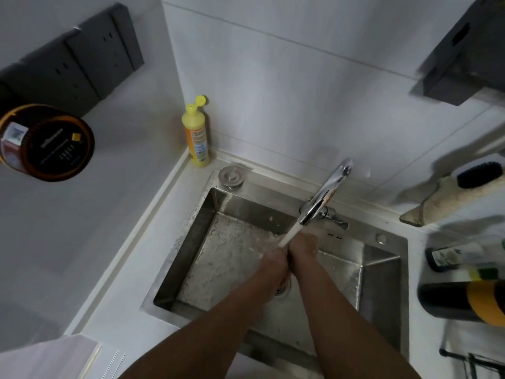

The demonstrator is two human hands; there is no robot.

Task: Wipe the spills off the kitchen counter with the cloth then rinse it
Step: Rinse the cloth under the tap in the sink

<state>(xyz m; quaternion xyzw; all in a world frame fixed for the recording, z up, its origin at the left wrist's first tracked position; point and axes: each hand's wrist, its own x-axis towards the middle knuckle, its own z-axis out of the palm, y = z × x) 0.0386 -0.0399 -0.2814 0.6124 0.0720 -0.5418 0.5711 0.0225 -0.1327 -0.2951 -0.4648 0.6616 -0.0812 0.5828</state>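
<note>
Both my hands are pressed together inside the steel sink (191, 231), directly under the running water (290, 234) from the chrome faucet (325, 192). My left hand (273, 259) and my right hand (304, 247) touch side by side, with water splashing over them. I cannot make out whether anything is held between them. A beige cloth (448, 203) lies on the counter at the right of the sink, away from both hands. The sink floor is wet and frothy.
A yellow dish-soap bottle (196, 135) stands in the back corner, with a round sink plug (231, 176) beside it. A black brush (479, 172) rests on the beige cloth. Dark bottles (459, 299) crowd the right counter. A dark round container (46, 142) sits on the left counter (68, 242).
</note>
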